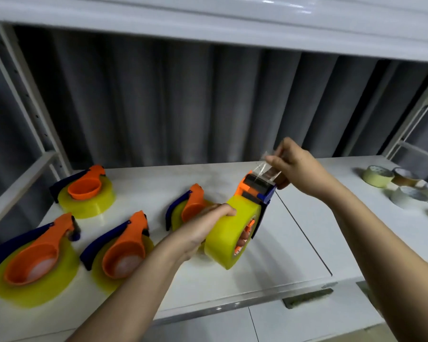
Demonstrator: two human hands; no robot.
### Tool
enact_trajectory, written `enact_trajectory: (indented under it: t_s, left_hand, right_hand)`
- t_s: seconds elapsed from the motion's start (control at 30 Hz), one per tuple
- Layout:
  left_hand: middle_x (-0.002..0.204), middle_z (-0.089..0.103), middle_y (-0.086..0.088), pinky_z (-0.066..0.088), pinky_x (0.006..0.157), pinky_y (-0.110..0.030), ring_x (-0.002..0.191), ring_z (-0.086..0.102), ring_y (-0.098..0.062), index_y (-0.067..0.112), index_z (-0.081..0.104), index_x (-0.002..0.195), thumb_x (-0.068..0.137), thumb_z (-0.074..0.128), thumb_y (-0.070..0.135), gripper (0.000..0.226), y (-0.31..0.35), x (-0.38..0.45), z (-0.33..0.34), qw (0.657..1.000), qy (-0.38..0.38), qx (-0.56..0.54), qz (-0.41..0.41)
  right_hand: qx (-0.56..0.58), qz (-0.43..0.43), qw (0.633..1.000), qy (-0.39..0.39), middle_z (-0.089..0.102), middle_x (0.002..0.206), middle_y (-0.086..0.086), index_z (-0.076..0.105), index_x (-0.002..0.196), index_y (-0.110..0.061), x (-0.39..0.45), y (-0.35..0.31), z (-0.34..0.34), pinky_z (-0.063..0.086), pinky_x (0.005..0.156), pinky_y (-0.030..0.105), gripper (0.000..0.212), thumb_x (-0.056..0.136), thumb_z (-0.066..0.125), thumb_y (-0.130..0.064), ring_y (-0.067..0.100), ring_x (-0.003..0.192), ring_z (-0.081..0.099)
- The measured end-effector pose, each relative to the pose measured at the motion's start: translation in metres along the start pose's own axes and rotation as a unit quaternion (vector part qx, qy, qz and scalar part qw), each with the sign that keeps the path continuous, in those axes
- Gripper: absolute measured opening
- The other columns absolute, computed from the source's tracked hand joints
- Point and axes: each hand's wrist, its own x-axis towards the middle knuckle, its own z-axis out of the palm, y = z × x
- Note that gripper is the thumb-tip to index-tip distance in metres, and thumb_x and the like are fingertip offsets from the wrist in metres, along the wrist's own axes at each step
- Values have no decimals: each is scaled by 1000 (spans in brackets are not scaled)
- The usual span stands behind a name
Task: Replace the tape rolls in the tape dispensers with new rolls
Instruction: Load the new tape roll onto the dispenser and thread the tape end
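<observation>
Shelf (307, 218) white w/ dispensers (124, 245), spare rolls (378, 176) far right, grey curtain (183, 104) behind

Evenly and softly lit from above, with glare streaks on the upper shelf (282, 6), faint shadows, wide-angle bending at the edges, slight overall blur.

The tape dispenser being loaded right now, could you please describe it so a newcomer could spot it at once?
On the white shelf, right of four dispensers lying flat, one orange-and-blue dispenser is held up. The left hand grips its yellow roll; the right hand pinches its clear tape end. It alone is lifted.
</observation>
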Motion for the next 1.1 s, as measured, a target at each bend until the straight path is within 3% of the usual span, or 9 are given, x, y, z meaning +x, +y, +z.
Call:
enact_trajectory:
  t_s: [0.13,0.2,0.27,0.4,0.6,0.73,0.9,1.0,1.1]
  left_hand:
    - [43,61,4,44,38,-14,36,58,-6,14,61,69,93,55,29,28,-5,5,18,999,-18,-26,-27]
    - [58,69,5,50,49,-14,49,64,-5,17,67,83,88,60,40,25,-10,12,24,1000,-7,-4,-21]
    - [84,73,1,55,66,-21,71,69,-10,15,67,106,83,64,48,40,-16,20,25,1000,15,24,-5]
    - [100,74,-5,57,82,-31,89,71,-19,17,64,116,81,65,48,47,-23,26,25,999,10,32,-16]
    - [94,74,-3,58,78,-30,82,71,-16,14,59,117,87,64,31,35,-31,33,23,1000,-20,-8,-21]
    - [70,74,4,56,57,-20,62,70,-7,15,59,99,94,55,15,7,-30,31,21,996,-72,-53,-23]
    - [75,74,0,57,60,-23,66,71,-11,13,59,101,93,55,12,9,-32,33,18,994,-89,-56,-27]
    - [87,73,-7,58,76,-32,78,71,-20,5,53,117,90,62,18,31,-37,40,17,997,-63,-17,-40]
    - [109,70,1,48,99,-35,100,66,-14,17,54,120,87,63,41,42,-32,42,11,988,-48,133,-61]
  right_hand:
    - [20,35,998,-53,66,74,9,39,82,-16,4,9,-5,57,58,39,23,97,54,-26,39,71,67]
    - [12,39,996,-78,67,73,8,39,82,-16,6,12,-5,57,57,38,23,97,53,-25,40,73,68]
    - [8,43,995,-93,67,73,8,39,83,-16,7,14,-5,57,55,36,22,97,53,-25,40,73,68]
    - [3,52,993,-109,69,69,6,39,84,-15,11,22,-5,57,53,34,22,98,51,-26,31,62,67]
    - [43,71,989,-119,70,68,9,36,84,-16,18,34,-5,56,54,34,22,100,48,-27,31,61,66]
    - [88,92,984,-128,72,70,10,36,87,-15,24,39,-5,57,57,36,22,99,48,-29,28,59,67]
    - [103,105,976,-161,74,75,12,38,90,-14,33,44,-2,59,62,37,22,98,50,-31,27,61,69]
    - [113,104,972,-179,73,84,19,38,93,-12,36,46,0,59,67,40,23,97,51,-30,29,66,69]
    - [121,97,968,-197,72,90,22,39,93,-12,39,46,1,60,68,39,23,97,53,-29,27,66,70]
